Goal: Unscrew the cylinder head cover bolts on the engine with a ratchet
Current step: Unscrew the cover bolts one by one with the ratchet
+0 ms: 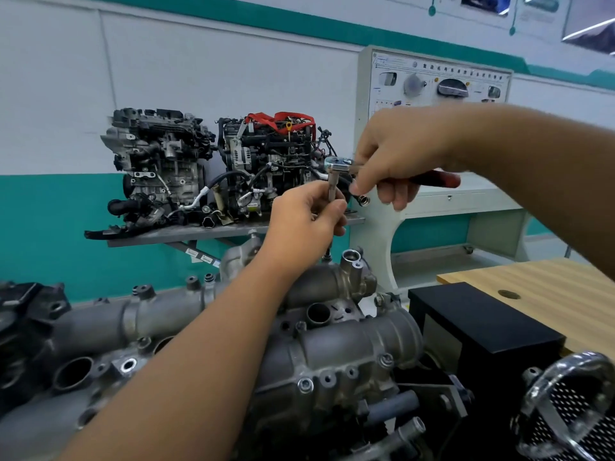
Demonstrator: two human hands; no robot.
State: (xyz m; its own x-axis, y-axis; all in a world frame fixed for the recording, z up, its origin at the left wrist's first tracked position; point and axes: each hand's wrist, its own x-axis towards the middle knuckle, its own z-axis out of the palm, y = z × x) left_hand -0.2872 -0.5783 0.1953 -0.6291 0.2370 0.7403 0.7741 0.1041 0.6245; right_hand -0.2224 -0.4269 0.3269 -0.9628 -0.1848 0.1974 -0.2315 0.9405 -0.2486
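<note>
Bolts look still seated on the grey cast-metal engine (332,354) at 6 o'clock, since the right hand (396,151) fingers clamp the red-handled chrome ratchet (339,163) aloft while the left hand (309,217) fingers pinch its steel extension bar (332,188).

Right hand (396,158) grips the red-and-black handle of the ratchet (339,162), held up in the air well above the engine (332,354); left hand (307,216) pinches the extension bar (332,186) hanging straight down from the ratchet head, fingers curled round its lower part. Engine sits low in front, grey cast cover with several bolts (305,384) visible along its near edge, black box (479,324) just right of it, wooden table (545,284) behind that. Two other engines (213,164) sit on a wall shelf (206,232) behind, white training panel (436,84) to their right.
</note>
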